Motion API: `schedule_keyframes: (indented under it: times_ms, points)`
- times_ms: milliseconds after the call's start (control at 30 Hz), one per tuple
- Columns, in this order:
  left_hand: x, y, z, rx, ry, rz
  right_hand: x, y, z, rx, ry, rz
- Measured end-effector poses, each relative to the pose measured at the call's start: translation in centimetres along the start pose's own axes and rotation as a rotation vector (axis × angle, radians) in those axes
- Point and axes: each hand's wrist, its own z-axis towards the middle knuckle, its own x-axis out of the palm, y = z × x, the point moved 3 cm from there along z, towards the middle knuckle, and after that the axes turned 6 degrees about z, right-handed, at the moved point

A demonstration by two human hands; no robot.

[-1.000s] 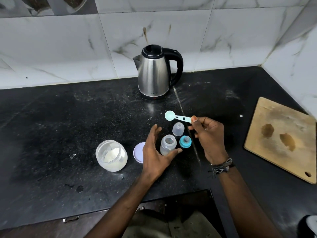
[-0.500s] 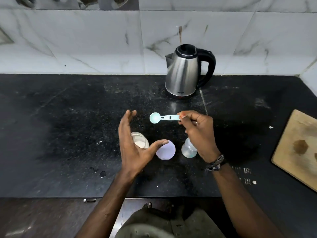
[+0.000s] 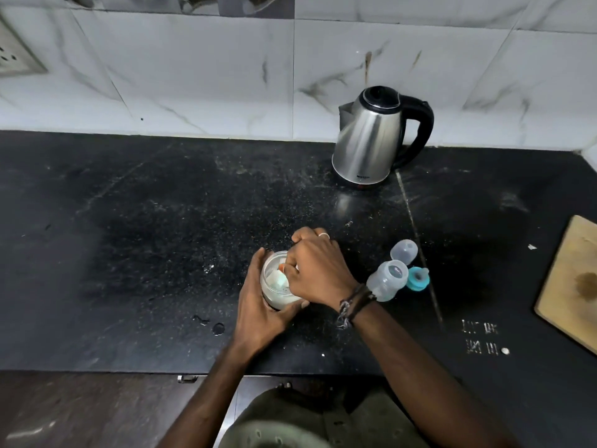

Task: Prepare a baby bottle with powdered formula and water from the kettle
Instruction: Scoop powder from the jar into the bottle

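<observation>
Since half a second ago the right hand (image 3: 318, 270) has dropped from above the counter, where it held the scoop level in the air, down onto the formula jar (image 3: 277, 282), and the left hand (image 3: 261, 305), then spread open beside the jar, has closed round it. The view has also swung left, so the kettle (image 3: 371, 140) now sits in the upper right.

The jar stands just below the middle of the frame, its mouth open and white powder inside. The pale scoop (image 3: 278, 280) is in the mouth, bowl down toward the lower left, its handle running up and right into the right hand, which pinches it. The left hand grips the jar wall from the lower left and steadies it.

The open bottle (image 3: 387, 279) stands just right of the right wrist, near but apart from the jar. So the loaded scoop would have to travel rightward, bowl kept level, and the right hand is the nearer one. The teal teat ring (image 3: 418, 279) and clear cap (image 3: 403, 251) lie just beyond the bottle.
</observation>
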Motion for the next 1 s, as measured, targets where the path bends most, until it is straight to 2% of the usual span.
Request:
schedule_keyframes:
  times_ms: [133,267,400,533,700,867,1000]
  points:
    - [-0.2,0.7,0.2,0.005,0.005,0.015,1.3,0.6,0.7,0.111,0.096,-0.092]
    - [-0.3,1.1,0.3,-0.002,0.014,0.030,1.8,0.5,1.0,0.189,0.041,-0.140]
    - [-0.4,1.4,0.3,0.000,0.008,0.070,1.1,0.2,0.8,0.170,-0.103,-0.076]
    - [-1.0,1.0,0.4,0.048,-0.028,0.086,-0.2,-1.1,-0.1,0.047,-0.426,0.263]
    - [-1.3,-2.5,0.8,0.173,-0.098,0.084,-2.8,-3.4,-1.9,0.010,-0.756,0.500]
    - [0.8,-7.4,1.6,0.306,-0.081,0.081,-5.2,-6.7,-3.3,0.073,-0.882,0.564]
    - [4.5,-9.9,1.5,0.309,0.042,0.061,-6.6,-9.9,-4.7,0.141,-0.924,0.675]
